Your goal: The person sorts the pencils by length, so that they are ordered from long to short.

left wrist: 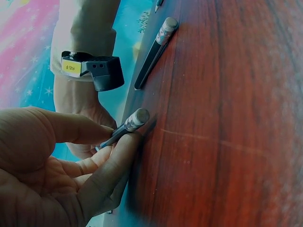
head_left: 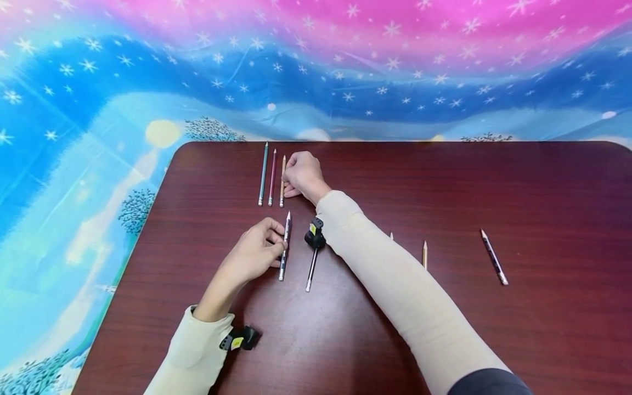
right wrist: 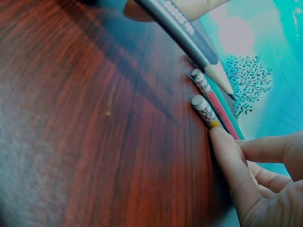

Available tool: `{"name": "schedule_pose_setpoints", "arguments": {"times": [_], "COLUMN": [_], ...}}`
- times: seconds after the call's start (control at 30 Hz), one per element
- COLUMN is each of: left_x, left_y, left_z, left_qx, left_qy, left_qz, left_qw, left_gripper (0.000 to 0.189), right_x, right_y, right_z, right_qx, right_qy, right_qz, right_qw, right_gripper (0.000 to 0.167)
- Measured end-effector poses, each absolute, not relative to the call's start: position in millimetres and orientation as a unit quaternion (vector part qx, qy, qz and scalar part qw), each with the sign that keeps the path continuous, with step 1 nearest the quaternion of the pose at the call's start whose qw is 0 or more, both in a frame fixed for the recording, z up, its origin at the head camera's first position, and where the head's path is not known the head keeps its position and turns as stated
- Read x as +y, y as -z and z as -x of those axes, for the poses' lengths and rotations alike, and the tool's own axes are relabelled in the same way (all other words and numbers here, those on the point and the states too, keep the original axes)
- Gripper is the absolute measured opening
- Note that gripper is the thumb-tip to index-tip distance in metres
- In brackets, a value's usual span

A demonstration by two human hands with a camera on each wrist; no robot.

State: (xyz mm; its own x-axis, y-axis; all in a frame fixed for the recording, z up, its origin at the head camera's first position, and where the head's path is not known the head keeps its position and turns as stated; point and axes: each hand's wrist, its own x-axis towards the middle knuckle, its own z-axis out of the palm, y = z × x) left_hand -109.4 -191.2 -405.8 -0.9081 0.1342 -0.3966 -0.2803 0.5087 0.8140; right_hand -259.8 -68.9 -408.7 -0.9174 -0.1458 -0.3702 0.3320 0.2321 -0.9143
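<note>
Both sleeves [head_left: 390, 280] are cream; boxy black wrist cameras [head_left: 252, 337] bear small yellow labels [head_left: 237, 343].

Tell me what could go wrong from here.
The right hand pinches the yellow pencil close beside the red pencil, so it might knock that one askew. The teal pencil has its tip near the table's far edge; a push could send it over. The left hand holds a dark pencil point toward the right arm, which it might poke.
</note>
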Motion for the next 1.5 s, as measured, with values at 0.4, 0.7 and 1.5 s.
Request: {"name": "schedule_pose_setpoints", "arguments": {"times": [0.4,0.7,1.5], "left_x": [-190.9,-192.3,-192.1], "left_y": [403.9,406.8,406.6], "left_z": [109.5,110.4,111.1], "left_qx": [0.842,0.839,0.84], "left_qy": [-0.494,-0.498,-0.496], "left_qz": [0.039,0.041,0.042], "left_qw": [0.214,0.216,0.218], "left_gripper": [0.021,0.021,0.022], "right_x": [-69.6,-69.7,-67.6], "right_y": [408.6,409.1,409.4], "right_z": [261.0,260.4,261.3], "right_qx": [0.764,0.763,0.759], "right_qy": [0.612,0.614,0.618], "right_qz": [-0.061,-0.062,-0.06], "right_qw": [0.194,0.192,0.195], "right_gripper": [0.014,0.011,0.016]}}
